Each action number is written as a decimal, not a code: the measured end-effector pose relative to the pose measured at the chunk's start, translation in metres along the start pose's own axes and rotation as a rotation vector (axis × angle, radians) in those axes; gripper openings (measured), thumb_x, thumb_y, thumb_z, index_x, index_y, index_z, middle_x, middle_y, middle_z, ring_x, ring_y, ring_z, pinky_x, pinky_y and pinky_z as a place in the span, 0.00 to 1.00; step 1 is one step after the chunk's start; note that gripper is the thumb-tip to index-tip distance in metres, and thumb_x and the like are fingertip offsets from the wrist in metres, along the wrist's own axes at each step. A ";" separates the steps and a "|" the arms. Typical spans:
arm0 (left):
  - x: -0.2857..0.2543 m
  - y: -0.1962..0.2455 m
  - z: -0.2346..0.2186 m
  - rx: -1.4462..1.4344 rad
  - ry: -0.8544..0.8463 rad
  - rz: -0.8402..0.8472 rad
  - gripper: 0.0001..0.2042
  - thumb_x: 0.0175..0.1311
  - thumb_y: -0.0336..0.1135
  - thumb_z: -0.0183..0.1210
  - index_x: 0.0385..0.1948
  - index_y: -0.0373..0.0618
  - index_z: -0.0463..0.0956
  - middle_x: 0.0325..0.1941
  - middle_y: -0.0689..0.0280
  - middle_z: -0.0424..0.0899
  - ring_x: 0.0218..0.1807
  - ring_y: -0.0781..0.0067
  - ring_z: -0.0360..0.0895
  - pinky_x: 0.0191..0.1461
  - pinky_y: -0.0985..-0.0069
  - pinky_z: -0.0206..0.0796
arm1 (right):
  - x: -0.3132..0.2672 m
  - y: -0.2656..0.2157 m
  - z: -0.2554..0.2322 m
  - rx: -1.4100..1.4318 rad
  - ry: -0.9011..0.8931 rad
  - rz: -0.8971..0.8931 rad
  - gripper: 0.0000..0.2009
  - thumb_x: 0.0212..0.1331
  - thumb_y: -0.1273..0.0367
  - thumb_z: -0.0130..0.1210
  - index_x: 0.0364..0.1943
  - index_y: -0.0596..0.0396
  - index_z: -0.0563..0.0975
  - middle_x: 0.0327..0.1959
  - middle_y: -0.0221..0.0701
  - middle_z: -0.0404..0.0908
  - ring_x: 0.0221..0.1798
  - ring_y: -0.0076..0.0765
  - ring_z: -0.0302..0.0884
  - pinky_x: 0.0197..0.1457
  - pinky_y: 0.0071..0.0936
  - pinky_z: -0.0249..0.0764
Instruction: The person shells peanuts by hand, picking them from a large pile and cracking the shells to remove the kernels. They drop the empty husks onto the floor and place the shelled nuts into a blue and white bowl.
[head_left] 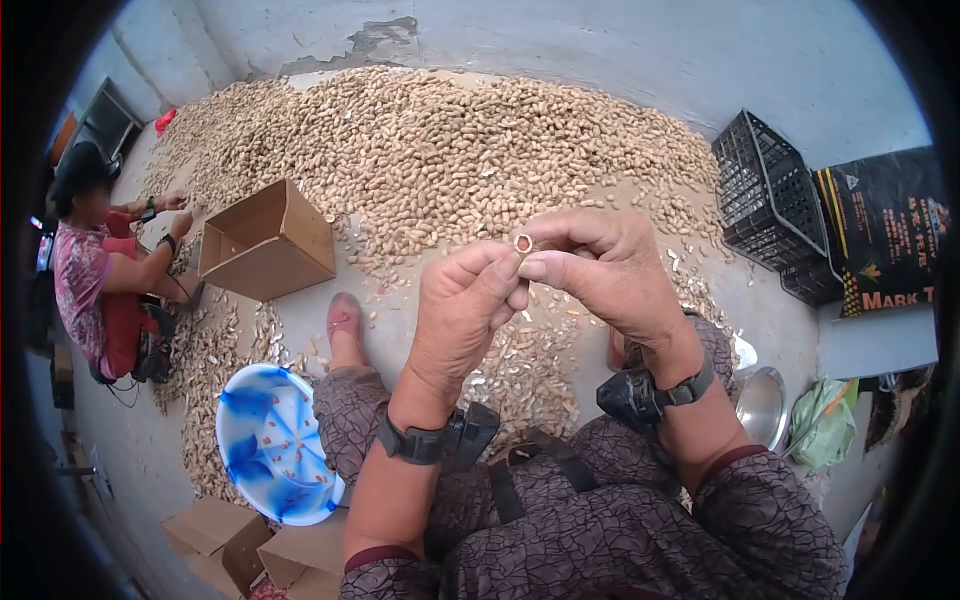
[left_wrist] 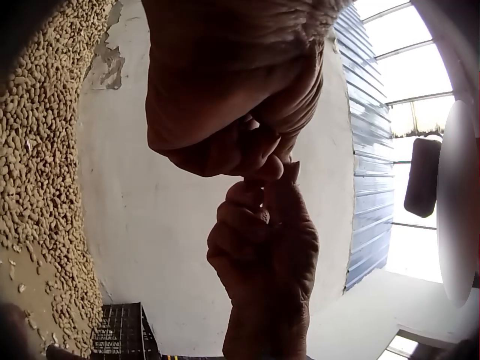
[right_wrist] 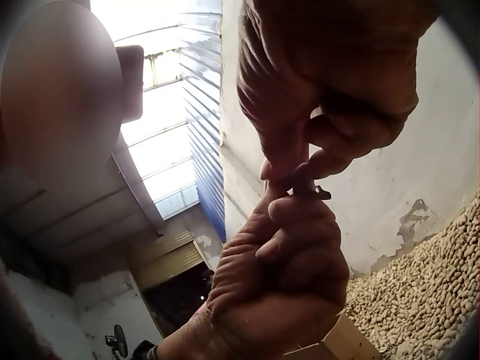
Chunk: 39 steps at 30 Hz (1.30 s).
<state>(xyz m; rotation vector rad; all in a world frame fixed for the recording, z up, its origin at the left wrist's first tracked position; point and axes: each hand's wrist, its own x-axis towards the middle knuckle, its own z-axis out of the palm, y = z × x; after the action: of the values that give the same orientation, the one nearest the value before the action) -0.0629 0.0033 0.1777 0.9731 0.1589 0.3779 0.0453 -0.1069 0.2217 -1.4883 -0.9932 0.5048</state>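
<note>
In the head view an opened peanut shell (head_left: 523, 244), with something reddish inside, sits between the fingertips of both hands. My left hand (head_left: 455, 310) pinches it from the left with thumb and curled fingers. From the right, my right hand (head_left: 610, 275) holds it between thumb and forefinger. The wrist views show the hands meeting at the fingertips, dark against the light; in the right wrist view a small dark shell piece (right_wrist: 322, 193) sticks out beside them. Behind the hands lies a large heap of unshelled peanuts (head_left: 450, 150).
A blue and white basin (head_left: 240, 420) with some kernels stands at the left, near cardboard boxes (head_left: 290, 245). Another person (head_left: 85, 260) sits at the far left. Black crates (head_left: 745, 190), a metal bowl (head_left: 763, 400) and a green bag (head_left: 825, 425) are at the right.
</note>
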 end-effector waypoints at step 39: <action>-0.002 0.008 0.007 0.239 0.011 -0.099 0.16 0.64 0.41 0.43 0.24 0.38 0.73 0.19 0.71 0.73 0.21 0.87 0.66 0.23 0.90 0.57 | -0.012 0.007 0.017 -0.313 0.003 -0.149 0.02 0.41 0.77 0.51 0.17 0.59 0.71 0.14 0.33 0.71 0.17 0.26 0.71 0.20 0.23 0.65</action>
<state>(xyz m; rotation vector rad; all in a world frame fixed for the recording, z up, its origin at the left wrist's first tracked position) -0.0650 0.0012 0.1881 1.1943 0.2659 0.2769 0.0279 -0.1059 0.2087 -1.6729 -1.2108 0.2472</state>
